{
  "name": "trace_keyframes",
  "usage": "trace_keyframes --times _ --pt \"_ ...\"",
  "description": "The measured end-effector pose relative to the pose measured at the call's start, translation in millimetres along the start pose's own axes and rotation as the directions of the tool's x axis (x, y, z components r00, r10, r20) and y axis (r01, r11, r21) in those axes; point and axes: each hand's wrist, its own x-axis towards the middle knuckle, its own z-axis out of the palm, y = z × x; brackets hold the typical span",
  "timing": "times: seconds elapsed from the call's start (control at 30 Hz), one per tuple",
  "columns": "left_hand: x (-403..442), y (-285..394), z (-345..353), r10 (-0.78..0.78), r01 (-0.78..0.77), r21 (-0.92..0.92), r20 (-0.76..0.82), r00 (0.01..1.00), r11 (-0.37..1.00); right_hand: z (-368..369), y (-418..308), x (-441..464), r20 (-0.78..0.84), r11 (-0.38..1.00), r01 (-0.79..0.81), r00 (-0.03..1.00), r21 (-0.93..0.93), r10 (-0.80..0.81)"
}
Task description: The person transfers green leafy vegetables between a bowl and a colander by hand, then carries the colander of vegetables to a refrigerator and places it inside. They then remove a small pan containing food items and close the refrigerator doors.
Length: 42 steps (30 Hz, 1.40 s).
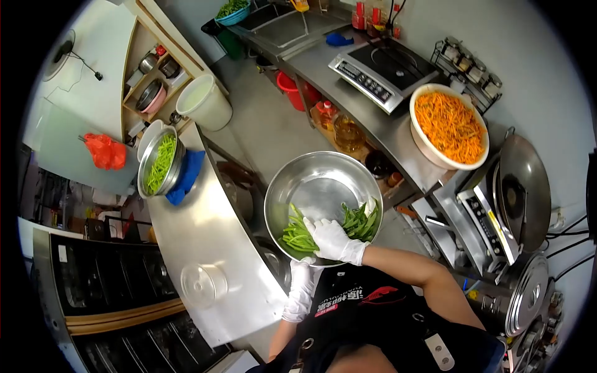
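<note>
A large steel bowl (320,180) is held in front of my body, above the floor. Inside it lie two piles of green vegetables: long green pieces (298,233) on the left and darker leafy greens (359,222) on the right. My right hand (333,239), in a white glove, reaches into the bowl between the piles, its fingers touching the greens; what they grip, if anything, is hidden. My left hand (301,273), also gloved, is at the bowl's near edge, its fingers mostly hidden under the rim.
Left, a steel table (242,289) bears a bowl of green strips (160,165), a blue cloth (186,177) and a clear round container (204,285). On the right counter are an induction cooker (382,71) and a basin of orange shreds (449,127). A wok (528,186) stands beyond.
</note>
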Motion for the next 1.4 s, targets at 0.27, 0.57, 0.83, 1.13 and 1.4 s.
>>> trace_keyframes --times 0.27,0.57,0.83,1.13,1.4 --pt "79.2 99.4 43.0 0.082 -0.093 -0.062 -0.16 0.984 0.994 -32.2 26.0 130.1 -0.018 0.998 0.013 1.0 -0.055 -0.014" --pt "202.9 182.9 63.2 0.188 -0.2 -0.044 -0.194 0.963 0.979 -82.4 133.3 261.3 -0.253 0.951 -0.243 0.924 0.192 0.287" --pt "299.3 252.9 115.7 0.308 -0.308 0.03 -0.175 0.935 0.951 -75.4 191.4 400.2 -0.162 0.831 -0.199 0.932 0.52 0.325" --pt "425.7 344.1 154.3 0.302 -0.312 -0.035 -0.164 0.939 0.95 -115.6 203.4 519.1 -0.041 0.909 -0.059 0.996 0.414 0.083" --pt "581.6 456.1 147.6 0.198 -0.193 0.094 -0.048 0.979 0.977 -127.2 229.4 685.7 -0.163 0.86 -0.072 0.971 0.506 0.177"
